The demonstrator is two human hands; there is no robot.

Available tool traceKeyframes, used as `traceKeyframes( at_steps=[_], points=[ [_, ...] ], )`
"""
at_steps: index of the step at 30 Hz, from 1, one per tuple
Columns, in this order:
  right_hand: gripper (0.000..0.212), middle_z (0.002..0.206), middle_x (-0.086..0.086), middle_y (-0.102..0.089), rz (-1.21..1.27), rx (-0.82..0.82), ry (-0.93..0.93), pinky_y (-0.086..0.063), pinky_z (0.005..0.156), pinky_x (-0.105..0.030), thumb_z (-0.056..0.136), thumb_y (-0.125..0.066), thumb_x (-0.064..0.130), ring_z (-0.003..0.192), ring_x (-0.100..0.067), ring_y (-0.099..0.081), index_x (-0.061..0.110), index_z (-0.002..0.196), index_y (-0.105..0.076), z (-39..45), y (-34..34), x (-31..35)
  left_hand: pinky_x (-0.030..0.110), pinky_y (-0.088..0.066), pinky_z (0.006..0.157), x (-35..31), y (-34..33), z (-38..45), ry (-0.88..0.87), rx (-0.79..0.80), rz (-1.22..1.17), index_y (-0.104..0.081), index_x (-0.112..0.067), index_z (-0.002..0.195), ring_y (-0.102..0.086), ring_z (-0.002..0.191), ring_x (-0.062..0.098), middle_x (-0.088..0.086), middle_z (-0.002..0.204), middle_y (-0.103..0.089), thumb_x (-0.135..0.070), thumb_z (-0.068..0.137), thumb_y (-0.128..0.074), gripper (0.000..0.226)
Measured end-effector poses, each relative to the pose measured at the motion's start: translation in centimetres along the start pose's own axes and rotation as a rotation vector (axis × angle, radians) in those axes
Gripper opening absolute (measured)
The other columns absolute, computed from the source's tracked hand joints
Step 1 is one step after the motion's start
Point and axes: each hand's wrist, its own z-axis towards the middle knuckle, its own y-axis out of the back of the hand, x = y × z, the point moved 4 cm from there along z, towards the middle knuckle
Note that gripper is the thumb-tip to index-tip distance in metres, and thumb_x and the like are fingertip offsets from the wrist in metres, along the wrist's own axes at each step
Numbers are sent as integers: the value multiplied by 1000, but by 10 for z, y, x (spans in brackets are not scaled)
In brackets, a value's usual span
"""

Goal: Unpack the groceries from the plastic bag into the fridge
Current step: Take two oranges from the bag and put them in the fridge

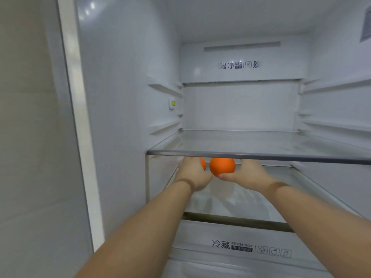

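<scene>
Both arms extended forward — left hand point(192, 173) cupped, right hand point(248, 173) fingers curled, thumb underneath.

A pale wall point(26, 137) fills the left edge of the view, plain and bare, meeting a white vertical trim strip point(80, 125) that runs from the top down past the middle. The wall looks slightly greyish-beige and blurred. Nothing hangs on it or stands against it that I can make out from here.
</scene>
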Motion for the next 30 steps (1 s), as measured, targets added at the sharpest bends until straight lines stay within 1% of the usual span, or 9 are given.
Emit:
traceKeyframes(
  at_steps=[3,5,7,10,11,15,20,24,30],
  points=[
    [61,121,-14,-61,-76,-17,-49,-48,87,-36,71,-80,45,107,-25,-59,10,117,-56,-19,8,4,42,-47,96,-12,5,-16,-77,22,66,-55,-17,110,-50,111,27,8,117,-54,-36,77,-64,39],
    [83,135,-12,-53,-105,-46,-72,-45,95,-36,68,-80,50,120,-26,-52,10,133,-47,-30,14,5,40,-45,99,-16,8,-26,-117,47,87,-50,-17,125,-48,116,25,5,126,-50,-39,80,-64,51],
    [95,146,-8,-41,-93,-70,-57,-39,102,-36,69,-79,52,131,-24,-43,14,144,-35,-46,21,10,34,-44,96,-19,12,-42,-142,115,61,-46,-21,135,-50,115,22,1,128,-48,-39,83,-65,58],
    [87,148,-4,-33,-104,-84,-42,-38,104,-35,75,-74,51,131,-23,-40,25,146,-31,-78,26,16,25,-42,80,-20,21,-71,-205,213,7,-45,-25,138,-57,100,21,4,117,-55,-33,84,-65,58],
    [85,147,-4,-32,-127,-86,-45,-39,104,-35,75,-72,52,131,-23,-40,28,146,-31,-89,27,19,25,-42,79,-21,26,-81,-234,226,-2,-45,-25,138,-59,102,22,6,120,-57,-31,83,-64,58],
    [75,142,-1,-37,-185,-161,-40,-39,103,-34,76,-70,51,126,-19,-43,29,140,-37,-145,32,30,34,-45,95,-20,47,-129,-420,199,86,-49,-26,132,-51,120,19,-1,132,-51,-34,83,-61,52],
    [64,139,7,-41,-353,-221,-60,-36,104,-32,81,-65,52,129,-15,-39,30,136,-41,-222,32,37,36,-43,98,-4,61,-187,-613,159,156,-49,-27,131,-45,122,17,-6,132,-49,-40,83,-61,51],
    [66,141,9,-40,-446,-235,-78,-38,105,-35,84,-61,53,130,-14,-39,29,141,-37,-279,38,41,34,-44,95,0,55,-218,-643,229,122,-47,-29,132,-45,122,16,-7,136,-47,-40,84,-59,51],
    [70,146,8,-37,-504,-247,-147,-37,108,-36,85,-58,52,131,-14,-39,27,145,-32,-365,73,28,31,-43,95,-34,34,-272,-731,290,59,-47,-30,133,-45,122,15,-6,136,-46,-43,86,-59,50]
  ],
)
